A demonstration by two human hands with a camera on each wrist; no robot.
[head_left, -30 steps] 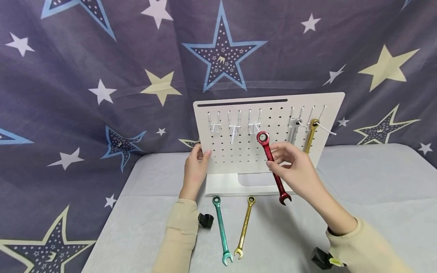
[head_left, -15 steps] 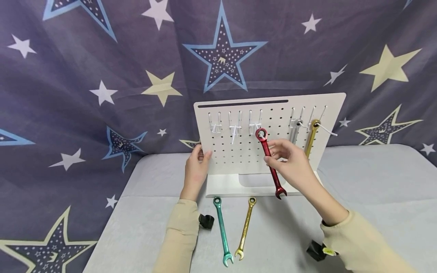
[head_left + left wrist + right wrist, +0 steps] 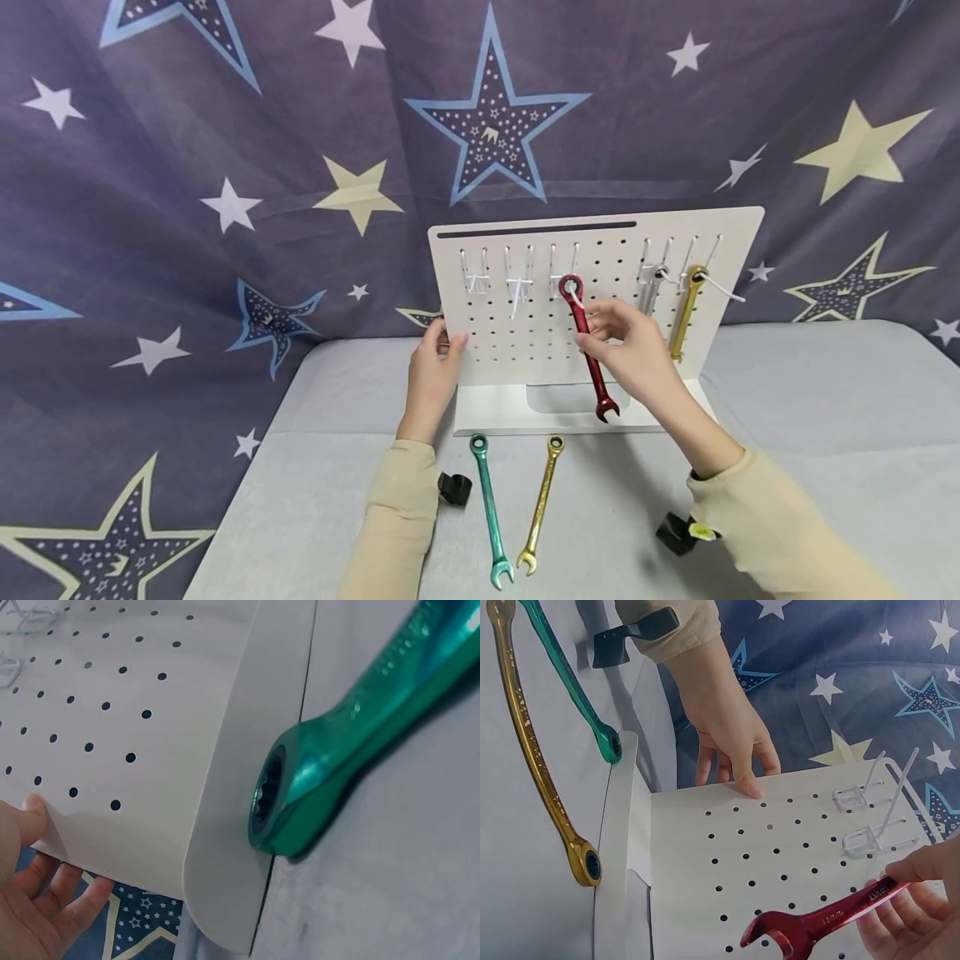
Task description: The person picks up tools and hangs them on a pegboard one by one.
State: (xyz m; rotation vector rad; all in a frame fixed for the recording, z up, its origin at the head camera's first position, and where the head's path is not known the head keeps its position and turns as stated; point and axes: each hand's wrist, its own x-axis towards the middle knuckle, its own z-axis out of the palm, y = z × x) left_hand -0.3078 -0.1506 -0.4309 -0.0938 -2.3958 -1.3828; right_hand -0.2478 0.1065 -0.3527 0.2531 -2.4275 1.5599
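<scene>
My right hand [image 3: 630,346] pinches a red ratcheting combination wrench [image 3: 588,354] by its shank, ring end up and open end down. A white hook's tip shows through the wrench's ring, in front of the white pegboard [image 3: 525,333]. In the right wrist view the red wrench's open jaw [image 3: 776,937] points away from the fingers. My left hand [image 3: 435,371] holds the pegboard's left edge, thumb on the front face and fingers behind. On the table in front of the stand lie a green wrench [image 3: 489,508] and a gold wrench [image 3: 542,504].
A silver wrench [image 3: 652,292] and another gold wrench [image 3: 686,317] hang on hooks at the board's right. Two hooks without wrenches, one a white hook [image 3: 515,292], project at the left. The stand's base [image 3: 487,408] rests on the grey table [image 3: 300,500], before a star-patterned curtain [image 3: 262,125].
My right hand has moved the red wrench leftward and slightly up to the third hook, and the hook's tip now passes into its ring. The left hand stays on the board's edge.
</scene>
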